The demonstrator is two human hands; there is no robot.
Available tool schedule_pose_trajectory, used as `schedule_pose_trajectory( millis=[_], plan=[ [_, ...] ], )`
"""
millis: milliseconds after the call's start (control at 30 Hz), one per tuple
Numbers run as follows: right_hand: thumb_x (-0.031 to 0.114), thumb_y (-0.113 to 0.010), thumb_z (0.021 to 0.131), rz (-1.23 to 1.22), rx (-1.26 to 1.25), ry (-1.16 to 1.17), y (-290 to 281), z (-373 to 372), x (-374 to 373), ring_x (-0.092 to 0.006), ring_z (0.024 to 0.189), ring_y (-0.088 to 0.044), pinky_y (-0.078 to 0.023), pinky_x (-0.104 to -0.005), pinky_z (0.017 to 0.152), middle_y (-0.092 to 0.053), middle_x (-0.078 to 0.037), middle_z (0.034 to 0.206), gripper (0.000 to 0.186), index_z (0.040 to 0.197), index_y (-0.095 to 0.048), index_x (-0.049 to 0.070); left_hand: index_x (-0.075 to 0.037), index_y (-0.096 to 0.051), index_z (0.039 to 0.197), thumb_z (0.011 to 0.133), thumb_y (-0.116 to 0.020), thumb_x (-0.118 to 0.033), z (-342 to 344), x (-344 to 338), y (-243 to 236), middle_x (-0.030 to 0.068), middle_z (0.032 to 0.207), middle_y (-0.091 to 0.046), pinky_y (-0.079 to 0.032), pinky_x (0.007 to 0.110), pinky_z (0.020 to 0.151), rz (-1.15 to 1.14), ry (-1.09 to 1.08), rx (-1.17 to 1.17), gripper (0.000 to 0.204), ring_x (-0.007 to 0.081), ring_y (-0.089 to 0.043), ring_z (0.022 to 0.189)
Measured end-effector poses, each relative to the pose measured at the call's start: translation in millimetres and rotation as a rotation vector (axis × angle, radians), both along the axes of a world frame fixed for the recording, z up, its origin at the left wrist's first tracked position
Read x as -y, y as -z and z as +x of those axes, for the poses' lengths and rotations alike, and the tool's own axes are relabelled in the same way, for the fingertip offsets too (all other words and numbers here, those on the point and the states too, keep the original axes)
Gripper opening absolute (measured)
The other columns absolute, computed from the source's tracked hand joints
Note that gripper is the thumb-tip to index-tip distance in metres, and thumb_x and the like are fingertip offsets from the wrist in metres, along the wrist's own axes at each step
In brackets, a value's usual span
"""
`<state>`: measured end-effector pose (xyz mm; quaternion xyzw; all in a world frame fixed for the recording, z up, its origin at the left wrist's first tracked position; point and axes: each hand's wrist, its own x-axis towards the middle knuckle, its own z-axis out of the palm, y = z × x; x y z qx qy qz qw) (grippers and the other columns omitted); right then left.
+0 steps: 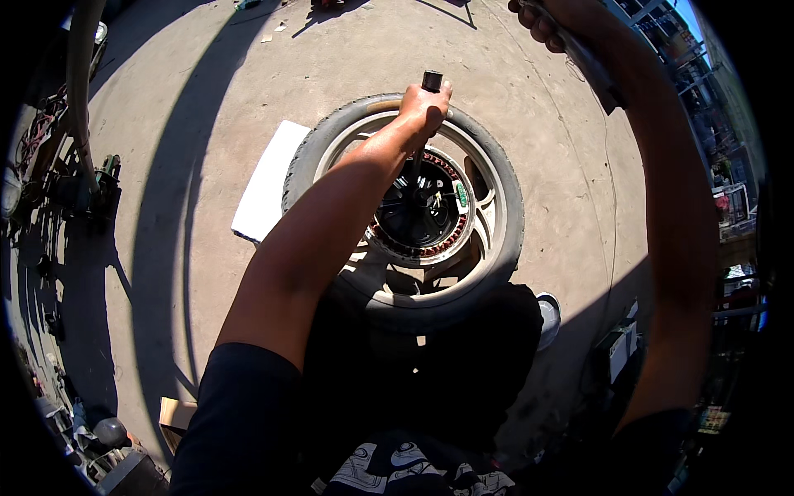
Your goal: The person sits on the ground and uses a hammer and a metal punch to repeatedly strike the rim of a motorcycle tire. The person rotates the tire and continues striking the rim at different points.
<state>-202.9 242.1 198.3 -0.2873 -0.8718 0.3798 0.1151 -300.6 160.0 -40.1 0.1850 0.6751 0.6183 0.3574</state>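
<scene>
My left hand (424,107) grips an upright dark metal bar with a square black top (432,80); its lower part reaches into the hub of the wheel. The wheel (506,194) lies flat, with a pale cast rim and black tire. Its open hub motor (442,227) shows a ring of copper windings around a dark centre. My right hand (544,25) is raised at the upper right, fingers wrapped round a long metal tool (585,70) that slants down to the right.
A white slab (263,186) lies left of the tire, and a round metal container (549,318) beside my knee. Machinery (99,186) stands along the left, a cardboard box (174,413) at the lower left. Cluttered racks and items (728,207) line the right edge.
</scene>
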Motion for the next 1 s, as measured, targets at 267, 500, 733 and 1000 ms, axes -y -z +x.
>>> schedule_pose_trajectory(
  millis=[267, 500, 733, 1000],
  plan=[
    [0.04, -0.052, 0.1, -0.122, 0.379, -0.113, 37, 25, 38, -0.0035, 0.045, -0.043, -0.034, -0.0212, 0.041, -0.047, 0.003, 0.06, 0.039, 0.086, -0.055, 0.004, -0.003, -0.062, 0.069, 0.094, -0.061, -0.044, 14, 6, 12, 0.0062, 0.055, -0.055, -0.043, 0.038, 0.046, 0.023, 0.033, -0.035, 0.048, 0.0188, -0.054, 0.047],
    [0.035, -0.05, 0.1, -0.204, -0.113, 0.064, 14, 31, 21, -0.0061, 0.045, -0.046, -0.039, -0.0239, 0.04, -0.051, 0.001, 0.063, 0.033, 0.088, -0.053, 0.004, -0.011, -0.045, 0.066, 0.097, -0.062, -0.036, 24, 18, 8, -0.0006, 0.05, -0.041, -0.03, 0.033, 0.037, 0.03, -0.068, 0.026, 0.043, 0.0137, -0.039, 0.038],
    [0.043, -0.053, 0.099, -0.227, -0.253, 0.134, -3, 136, 63, -0.0018, 0.039, -0.039, -0.032, -0.0206, 0.034, -0.046, 0.005, 0.06, 0.039, 0.093, -0.055, 0.005, -0.014, -0.043, 0.062, 0.098, -0.062, -0.037, 32, 98, -72, -0.0017, 0.051, -0.038, -0.026, 0.029, 0.042, 0.375, 0.033, 0.1, 0.047, 0.0106, -0.034, 0.041],
    [0.038, -0.051, 0.1, -0.405, -0.194, 0.178, 20, 272, 141, -0.0048, 0.039, -0.043, -0.038, -0.0214, 0.035, -0.048, 0.001, 0.059, 0.037, 0.091, -0.055, 0.002, -0.01, -0.042, 0.066, 0.105, -0.05, -0.034, 119, 211, -77, -0.0015, 0.057, -0.036, -0.033, 0.029, 0.053, 0.479, 0.247, -0.067, 0.046, 0.0106, -0.035, 0.053]
  ],
)
